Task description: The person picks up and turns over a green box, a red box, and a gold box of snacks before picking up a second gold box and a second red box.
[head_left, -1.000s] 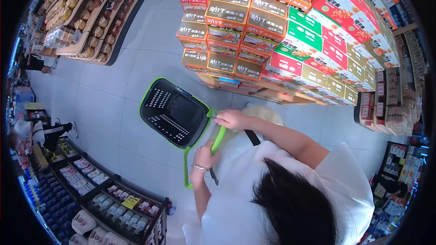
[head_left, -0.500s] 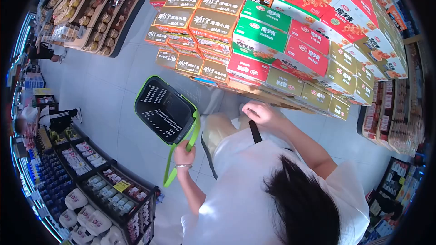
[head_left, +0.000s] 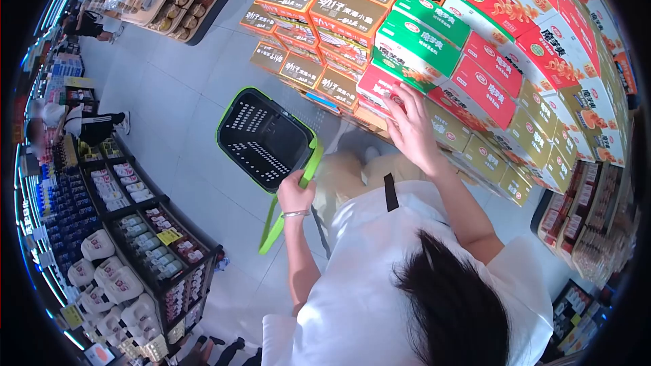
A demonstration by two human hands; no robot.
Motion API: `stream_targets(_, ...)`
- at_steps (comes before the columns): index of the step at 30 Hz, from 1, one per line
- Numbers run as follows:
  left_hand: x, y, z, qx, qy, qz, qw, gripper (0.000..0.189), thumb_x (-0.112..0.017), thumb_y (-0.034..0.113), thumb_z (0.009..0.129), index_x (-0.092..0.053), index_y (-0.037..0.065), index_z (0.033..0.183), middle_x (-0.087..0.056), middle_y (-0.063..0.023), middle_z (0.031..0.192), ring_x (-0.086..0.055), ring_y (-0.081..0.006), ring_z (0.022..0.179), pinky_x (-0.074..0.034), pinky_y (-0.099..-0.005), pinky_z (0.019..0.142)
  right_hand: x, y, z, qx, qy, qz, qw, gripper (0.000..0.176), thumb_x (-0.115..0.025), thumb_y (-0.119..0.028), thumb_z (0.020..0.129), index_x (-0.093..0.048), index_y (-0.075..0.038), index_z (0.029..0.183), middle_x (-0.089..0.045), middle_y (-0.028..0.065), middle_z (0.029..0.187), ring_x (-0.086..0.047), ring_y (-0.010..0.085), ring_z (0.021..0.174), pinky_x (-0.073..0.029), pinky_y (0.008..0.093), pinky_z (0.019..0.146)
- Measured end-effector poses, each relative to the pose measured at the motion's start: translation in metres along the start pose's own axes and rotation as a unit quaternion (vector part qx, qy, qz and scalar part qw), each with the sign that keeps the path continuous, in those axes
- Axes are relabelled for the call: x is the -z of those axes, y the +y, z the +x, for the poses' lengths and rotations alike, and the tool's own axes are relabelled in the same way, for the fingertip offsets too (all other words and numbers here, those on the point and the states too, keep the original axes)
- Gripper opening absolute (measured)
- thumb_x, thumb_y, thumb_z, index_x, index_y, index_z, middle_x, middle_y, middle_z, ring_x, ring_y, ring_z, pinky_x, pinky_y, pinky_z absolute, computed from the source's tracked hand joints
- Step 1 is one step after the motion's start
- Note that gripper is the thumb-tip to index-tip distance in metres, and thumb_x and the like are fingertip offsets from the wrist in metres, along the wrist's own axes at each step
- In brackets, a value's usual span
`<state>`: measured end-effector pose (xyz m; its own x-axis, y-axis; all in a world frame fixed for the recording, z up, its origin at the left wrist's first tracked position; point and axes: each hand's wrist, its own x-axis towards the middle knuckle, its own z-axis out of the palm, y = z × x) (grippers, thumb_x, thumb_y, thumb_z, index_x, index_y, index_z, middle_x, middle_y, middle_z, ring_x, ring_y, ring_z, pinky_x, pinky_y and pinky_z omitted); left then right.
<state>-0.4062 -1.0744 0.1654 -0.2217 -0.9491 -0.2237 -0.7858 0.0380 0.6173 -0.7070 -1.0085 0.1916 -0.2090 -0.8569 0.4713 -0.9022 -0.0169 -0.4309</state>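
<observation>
Basket, left of centre, likely light, stiff, best held by its handle, which the left hand grips; right hand, loosely open, overlaps a red carton, upper centre, contact unclear

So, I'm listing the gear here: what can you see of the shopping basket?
The shopping basket is dark, seemingly plastic, with perforated walls and a bright green rim and handle. Its open top faces the camera, with nothing visible inside. The left hand grips its handle, near stacked boxes; any tilt or floor contact is unclear.
</observation>
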Motion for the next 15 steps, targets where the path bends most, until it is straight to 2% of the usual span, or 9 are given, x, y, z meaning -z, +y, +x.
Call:
stream_targets(4, -0.011, 0.012, -0.001, 0.005, -0.004, -0.015, 1.0, 0.026, -0.068, 0.017, 0.071, -0.073, 0.006, 0.094, -0.067, -0.0199, 0.076, -0.067, -0.0386, 0.075, -0.053, -0.0436, 0.07, -0.006, 0.007, 0.011, 0.006, -0.03, -0.023, 0.999, 0.05, -0.069, -0.007, 0.079, -0.058, -0.002, 0.127, -0.048, 0.0194, 0.136, -0.045, 0.0364, 0.129, -0.036, 0.0486, 0.109)
stream_targets(6, -0.013, 0.012, -0.001, -0.023, -0.009, -0.022, 0.999, 0.022, -0.068, 0.017, 0.074, -0.074, 0.007, 0.093, -0.067, -0.0133, 0.07, -0.066, -0.0258, 0.063, -0.05, -0.0363, 0.064, -0.009, 0.006, 0.012, 0.02, -0.042, -0.044, 0.998, 0.057, -0.07, -0.009, 0.079, -0.053, 0.001, 0.132, -0.046, 0.0204, 0.139, -0.043, 0.0361, 0.131, -0.035, 0.0484, 0.111)
stream_targets(8, -0.011, 0.017, -0.002, -0.047, -0.026, -0.038, 0.998, 0.02, -0.068, 0.019, 0.075, -0.072, 0.005, 0.09, -0.066, -0.0146, 0.069, -0.066, -0.0284, 0.063, -0.05, -0.0374, 0.063, -0.013, 0.007, 0.01, -0.017, -0.064, -0.11, 0.992, 0.065, -0.071, -0.011, 0.079, -0.047, 0.002, 0.137, -0.044, 0.0224, 0.142, -0.041, 0.036, 0.133, -0.033, 0.0484, 0.112)
stream_targets(11, -0.01, 0.025, -0.006, -0.083, -0.105, 0.009, 0.991, 0.022, -0.069, 0.022, 0.078, -0.067, 0.002, 0.087, -0.062, -0.0185, 0.068, -0.064, -0.0349, 0.064, -0.048, -0.041, 0.062, -0.019, 0.012, 0.006, -0.043, -0.09, -0.145, 0.984, 0.068, -0.07, -0.012, 0.08, -0.042, 0.004, 0.14, -0.042, 0.0244, 0.143, -0.039, 0.0367, 0.134, -0.033, 0.0485, 0.113)
stream_targets(15, -0.031, 0.021, -0.019, -0.095, -0.125, -0.036, 0.987, 0.024, -0.069, 0.024, 0.08, -0.064, 0.002, 0.088, -0.063, -0.0208, 0.075, -0.064, -0.0376, 0.069, -0.048, -0.0422, 0.063, -0.023, 0.01, 0.006, -0.038, -0.078, -0.16, 0.983, 0.064, -0.069, -0.011, 0.081, -0.045, 0.004, 0.138, -0.042, 0.0248, 0.142, -0.04, 0.0376, 0.133, -0.033, 0.0487, 0.112)
